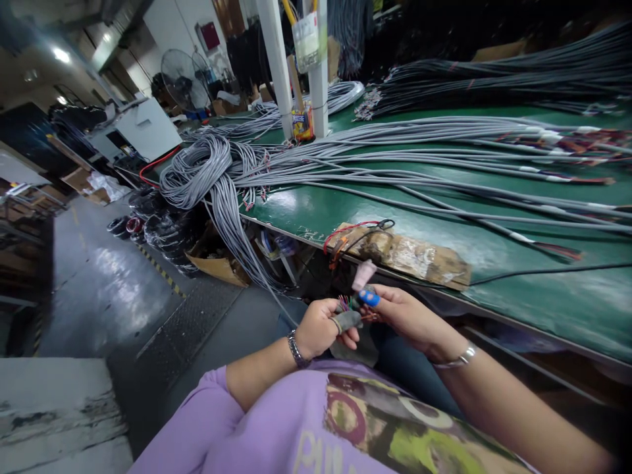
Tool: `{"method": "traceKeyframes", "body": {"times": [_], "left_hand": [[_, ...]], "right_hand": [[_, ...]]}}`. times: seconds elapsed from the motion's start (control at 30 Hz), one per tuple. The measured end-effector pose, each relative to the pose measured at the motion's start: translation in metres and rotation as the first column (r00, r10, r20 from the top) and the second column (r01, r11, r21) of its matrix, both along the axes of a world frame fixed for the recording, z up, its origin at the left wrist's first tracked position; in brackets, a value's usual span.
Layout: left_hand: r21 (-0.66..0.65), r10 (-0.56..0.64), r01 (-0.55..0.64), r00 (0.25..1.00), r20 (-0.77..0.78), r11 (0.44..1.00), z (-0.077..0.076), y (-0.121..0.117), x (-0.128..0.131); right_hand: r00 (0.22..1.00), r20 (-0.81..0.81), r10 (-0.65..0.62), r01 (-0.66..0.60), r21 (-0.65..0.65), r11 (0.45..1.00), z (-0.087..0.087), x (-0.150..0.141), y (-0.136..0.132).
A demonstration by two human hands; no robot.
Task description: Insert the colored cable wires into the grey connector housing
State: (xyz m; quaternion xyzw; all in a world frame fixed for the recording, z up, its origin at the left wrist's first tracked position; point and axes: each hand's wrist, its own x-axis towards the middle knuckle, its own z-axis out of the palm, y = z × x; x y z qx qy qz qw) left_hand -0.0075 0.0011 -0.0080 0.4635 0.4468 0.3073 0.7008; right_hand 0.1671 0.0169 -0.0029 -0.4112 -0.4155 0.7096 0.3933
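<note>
My left hand (pixel 320 327) is closed around the end of a grey cable (pixel 257 263), its thumb wrapped in a grey finger cover. Coloured wire ends (pixel 345 303) fan out of the cable between my hands. My right hand (pixel 402 315) pinches those wire ends, with a blue cover on one fingertip and a pink one on another. Both hands are held just below the front edge of the green table (pixel 518 276). A watch is on my left wrist and a bracelet on my right.
A taped cardboard fixture (pixel 419 257) with red and black wires lies on the table edge by my hands. Long grey cable bundles (pixel 395 158) cover the table and hang off its left end. White posts (pixel 277 66), a fan (pixel 180 79), cardboard boxes and black coils stand further left.
</note>
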Motion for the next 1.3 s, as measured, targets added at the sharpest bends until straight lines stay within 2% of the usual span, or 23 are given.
{"method": "traceKeyframes", "body": {"times": [0.13,0.23,0.33,0.4,0.57,0.67,0.77,0.87,1.1,1.3], "left_hand": [[-0.012,0.214,-0.213,0.976,0.047,0.977,0.001,0.001,0.003],[0.002,0.279,-0.279,0.959,0.052,0.960,0.000,0.000,0.006],[0.032,0.243,-0.245,0.969,0.042,0.969,-0.003,0.000,0.007],[0.043,0.183,-0.184,0.983,0.031,0.982,-0.005,0.000,0.005],[0.055,-0.016,0.017,1.000,-0.009,0.998,-0.004,0.001,0.000],[0.061,0.034,-0.035,0.999,0.016,0.998,-0.005,0.001,0.001],[0.061,0.135,-0.137,0.990,0.045,0.989,-0.007,0.000,0.003],[0.076,0.180,-0.182,0.983,0.043,0.980,-0.007,-0.001,0.004],[0.105,0.161,-0.161,0.987,0.012,0.981,-0.003,-0.001,0.005],[0.126,0.193,-0.196,0.981,0.031,0.973,-0.005,-0.001,0.004]], "right_hand": [[0.988,-0.129,-0.084,0.066,-0.141,0.988,-0.010,-0.001,-0.008],[0.988,-0.106,-0.116,0.107,-0.085,0.991,-0.012,-0.006,-0.016],[0.982,0.024,-0.188,0.186,0.076,0.980,-0.010,-0.013,-0.019],[0.975,0.091,-0.201,0.184,0.162,0.969,-0.008,-0.015,-0.018],[0.974,0.151,-0.167,0.131,0.225,0.965,-0.009,-0.015,-0.012],[0.973,0.133,-0.187,0.159,0.196,0.968,-0.013,-0.016,-0.011],[0.977,0.051,-0.206,0.200,0.107,0.974,-0.016,-0.016,-0.012],[0.978,0.017,-0.206,0.205,0.056,0.977,-0.014,-0.016,-0.015],[0.962,0.212,-0.173,0.135,0.179,0.974,-0.004,-0.017,-0.016],[0.965,0.171,-0.196,0.176,0.127,0.976,-0.011,-0.016,-0.015]]}}
